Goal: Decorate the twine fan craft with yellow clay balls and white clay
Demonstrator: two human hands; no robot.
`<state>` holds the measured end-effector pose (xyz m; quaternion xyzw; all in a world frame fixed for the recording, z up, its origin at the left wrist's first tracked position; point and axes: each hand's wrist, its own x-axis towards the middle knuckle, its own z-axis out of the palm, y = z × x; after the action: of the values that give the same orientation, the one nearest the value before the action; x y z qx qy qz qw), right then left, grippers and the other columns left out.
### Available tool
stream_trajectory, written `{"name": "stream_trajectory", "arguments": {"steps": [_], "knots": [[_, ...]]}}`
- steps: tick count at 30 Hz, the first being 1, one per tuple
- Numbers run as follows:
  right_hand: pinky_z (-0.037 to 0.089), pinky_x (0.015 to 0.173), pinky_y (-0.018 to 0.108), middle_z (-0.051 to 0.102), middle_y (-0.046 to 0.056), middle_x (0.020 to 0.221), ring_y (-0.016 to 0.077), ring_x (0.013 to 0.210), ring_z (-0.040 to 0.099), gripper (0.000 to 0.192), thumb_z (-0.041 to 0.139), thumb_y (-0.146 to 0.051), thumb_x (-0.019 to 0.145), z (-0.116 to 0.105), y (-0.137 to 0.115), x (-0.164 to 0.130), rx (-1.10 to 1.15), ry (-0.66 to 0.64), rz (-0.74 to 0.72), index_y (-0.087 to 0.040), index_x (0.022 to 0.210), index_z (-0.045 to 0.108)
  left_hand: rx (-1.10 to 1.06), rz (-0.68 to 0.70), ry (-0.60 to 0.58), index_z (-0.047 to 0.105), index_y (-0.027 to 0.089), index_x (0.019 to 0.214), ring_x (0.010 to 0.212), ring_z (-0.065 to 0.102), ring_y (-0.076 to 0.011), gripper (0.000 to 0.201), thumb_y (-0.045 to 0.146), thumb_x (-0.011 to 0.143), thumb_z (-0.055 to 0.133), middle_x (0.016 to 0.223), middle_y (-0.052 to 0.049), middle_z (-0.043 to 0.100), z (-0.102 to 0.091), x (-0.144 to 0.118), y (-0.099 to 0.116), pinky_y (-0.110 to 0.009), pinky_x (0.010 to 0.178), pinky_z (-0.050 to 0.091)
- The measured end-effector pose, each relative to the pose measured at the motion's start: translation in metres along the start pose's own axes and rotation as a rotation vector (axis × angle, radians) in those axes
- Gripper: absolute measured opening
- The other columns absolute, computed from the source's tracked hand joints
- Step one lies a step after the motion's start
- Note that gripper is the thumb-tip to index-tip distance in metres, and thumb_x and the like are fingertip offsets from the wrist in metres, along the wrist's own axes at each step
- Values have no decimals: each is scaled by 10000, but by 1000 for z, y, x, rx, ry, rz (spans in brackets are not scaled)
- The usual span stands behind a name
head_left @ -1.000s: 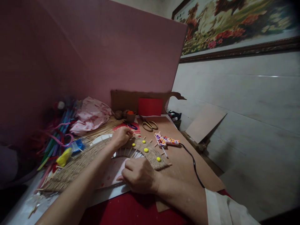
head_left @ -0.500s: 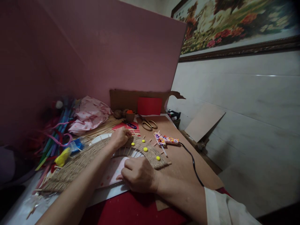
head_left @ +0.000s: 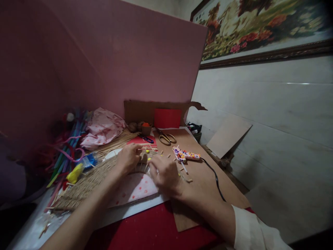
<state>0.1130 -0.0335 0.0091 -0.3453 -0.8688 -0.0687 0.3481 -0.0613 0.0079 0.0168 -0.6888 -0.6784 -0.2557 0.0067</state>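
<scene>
A curved woven piece of jute twine and wooden sticks (head_left: 88, 180) lies across the table, with small yellow dots on its right part. My left hand (head_left: 128, 158) rests on top of the weave, fingers bent and pinching at it near a yellow dot (head_left: 147, 151). My right hand (head_left: 164, 172) now lies over the right end of the weave, fingers curled down on it, covering most of the dots. A flower-patterned glue gun (head_left: 185, 155) with a black cord lies just right of my right hand.
Gold scissors (head_left: 166, 138), a small pot with an orange top (head_left: 146, 128), a red card (head_left: 167, 118) and torn cardboard stand at the back. Pipe cleaners (head_left: 65, 149), pink cloth (head_left: 102, 128), a yellow blob (head_left: 74, 174) lie left. Brown board (head_left: 205, 184) under the glue gun.
My right hand has moved up from the pink dotted paper below the weave onto the weave's right end. The left hand has stayed on the weave, shifting slightly.
</scene>
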Motion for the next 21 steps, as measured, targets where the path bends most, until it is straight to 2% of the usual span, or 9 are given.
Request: {"name": "stream_trajectory", "arguments": {"steps": [2,6,10,14,21], "knots": [[383,752,303,578,85,956,194,900,500,232,424,-166,863,-4,14,14,-64,-78,125,-168,972,629,23,2,3,699,249,1000,859,617,-210,283,221,805,496,969,-51,700,-1,-13,1,-280,664,400],[334,896,397,497,97,1209,263,1130,397,334,489,-203,835,1,35,34,-185,-252,138,-269,1138,612,14,19,-19,708,243,923,828,611,-211,239,258,830,489,932,-52,692,1,-29,2,-292,653,389],[243,985,453,385,90,1382,297,1302,233,392,481,-228,855,15,41,40,-194,-304,121,-321,1225,570,-21,52,-32,710,237,861,837,600,-203,244,259,855,467,893,-47,677,3,-31,2,-287,644,372],[224,995,460,373,85,1418,295,1348,168,356,465,-240,875,19,40,40,-180,-328,101,-314,1196,600,-41,53,-26,713,238,859,832,598,-196,227,243,846,487,900,-46,674,5,-31,1,-284,652,372],[204,1002,474,361,89,1440,303,1367,144,273,463,-269,885,21,39,39,-189,-376,66,-263,1045,685,-53,55,-48,720,236,864,834,603,-203,231,248,844,490,916,-52,678,6,-31,-1,-290,656,382]]}}
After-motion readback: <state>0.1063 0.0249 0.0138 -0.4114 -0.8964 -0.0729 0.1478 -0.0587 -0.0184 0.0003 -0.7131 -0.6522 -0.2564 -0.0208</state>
